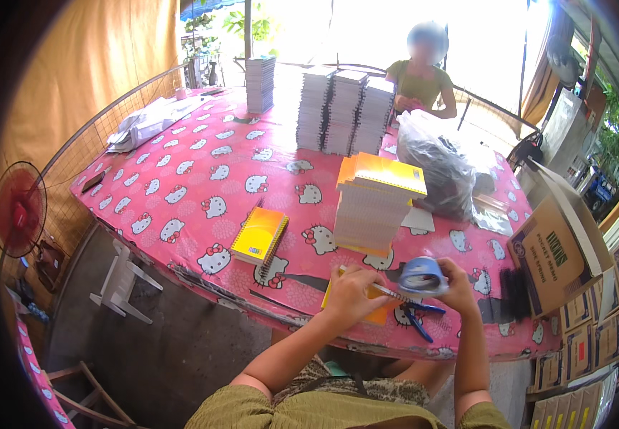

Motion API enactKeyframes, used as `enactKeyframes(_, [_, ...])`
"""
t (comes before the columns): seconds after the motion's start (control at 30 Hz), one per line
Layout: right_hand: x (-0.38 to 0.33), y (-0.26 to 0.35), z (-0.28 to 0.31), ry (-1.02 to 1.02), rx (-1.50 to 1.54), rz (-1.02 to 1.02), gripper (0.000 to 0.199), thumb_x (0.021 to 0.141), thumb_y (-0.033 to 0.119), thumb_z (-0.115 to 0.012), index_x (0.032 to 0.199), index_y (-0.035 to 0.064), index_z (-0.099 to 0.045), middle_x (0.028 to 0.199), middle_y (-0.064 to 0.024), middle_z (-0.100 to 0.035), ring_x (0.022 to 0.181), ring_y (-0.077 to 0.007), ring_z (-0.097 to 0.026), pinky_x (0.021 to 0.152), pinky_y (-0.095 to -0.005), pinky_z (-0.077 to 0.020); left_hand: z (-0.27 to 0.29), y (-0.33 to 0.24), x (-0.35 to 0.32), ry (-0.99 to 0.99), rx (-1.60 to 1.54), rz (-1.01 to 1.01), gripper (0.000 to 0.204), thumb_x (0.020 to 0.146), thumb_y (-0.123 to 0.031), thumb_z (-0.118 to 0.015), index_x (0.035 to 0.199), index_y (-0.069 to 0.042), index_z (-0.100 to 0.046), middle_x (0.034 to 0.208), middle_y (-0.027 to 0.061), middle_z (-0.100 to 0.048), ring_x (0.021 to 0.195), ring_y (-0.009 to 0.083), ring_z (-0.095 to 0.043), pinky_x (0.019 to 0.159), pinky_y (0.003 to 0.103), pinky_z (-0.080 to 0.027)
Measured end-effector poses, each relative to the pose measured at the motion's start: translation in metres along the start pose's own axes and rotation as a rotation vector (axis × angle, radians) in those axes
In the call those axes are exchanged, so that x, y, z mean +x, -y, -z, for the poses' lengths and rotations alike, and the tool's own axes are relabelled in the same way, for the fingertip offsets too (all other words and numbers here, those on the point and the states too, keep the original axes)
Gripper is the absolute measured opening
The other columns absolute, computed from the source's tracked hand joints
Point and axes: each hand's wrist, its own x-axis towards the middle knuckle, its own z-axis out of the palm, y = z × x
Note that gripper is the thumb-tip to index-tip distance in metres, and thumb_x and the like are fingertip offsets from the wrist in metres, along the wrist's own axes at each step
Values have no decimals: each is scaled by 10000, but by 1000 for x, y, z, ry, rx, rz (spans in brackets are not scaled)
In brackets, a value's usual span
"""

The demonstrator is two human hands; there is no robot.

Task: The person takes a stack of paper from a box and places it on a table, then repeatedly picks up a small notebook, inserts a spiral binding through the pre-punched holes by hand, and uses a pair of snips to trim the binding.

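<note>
My right hand [459, 286] is curling closed around a roll of clear tape [422, 276], holding it up over the near edge of the table [202, 179], its round face turned toward me and a little to my left. My left hand [349, 293] is pinching shut on the left end of a yellow spiral notebook [377, 304]; the notebook is lying almost flat under both hands, and its wire spine is running as the long axis from my left fingers across and slightly down to the right, toward the tape. Just below the tape, blue-handled scissors [416, 318] are resting on the pink cat-patterned cloth, blades pointing down and left.

Right beyond my hands a tall stack of yellow-covered notebooks [377, 207] is standing, blocking the way further across the table. To its left a single yellow notebook [259, 236] is lying slantwise, spine to the right. To its right a bulging clear plastic bag [441, 161] is sitting. Further back, four stacks of white-edged notebooks [341, 107] are lined up, and a person in a green top [420, 82] is sitting behind them.

At my right, an open brown carton [556, 250] is leaning against the table edge, dark print on its side; smaller brown boxes [595, 329] with dark labels are piling below it. At my far left a red fan [17, 209] is standing.
</note>
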Motion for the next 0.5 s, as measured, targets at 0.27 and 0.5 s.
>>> enactKeyframes(0.27, [14, 2, -10, -29, -31, -46, 562, 612, 4, -785, 1130, -3, -569, 911, -80, -674, 859, -128, -623, 783, -279, -501, 3, 8, 2, 19, -101, 20, 367, 656, -271, -781, 948, -89, -654, 980, 73, -628, 976, 244, -568, 926, 432, -364])
enactKeyframes(0.5, [37, 24, -23, 127, 173, -152, 510, 657, -5, -767, 1125, 19, -565, 961, -61, -651, 868, -125, -617, 783, -283, -505, 23, 18, 0, -195, -195, 90, 411, 629, -105, -807, 998, -32, -643, 952, 101, -636, 891, 234, -628, 782, 347, -515])
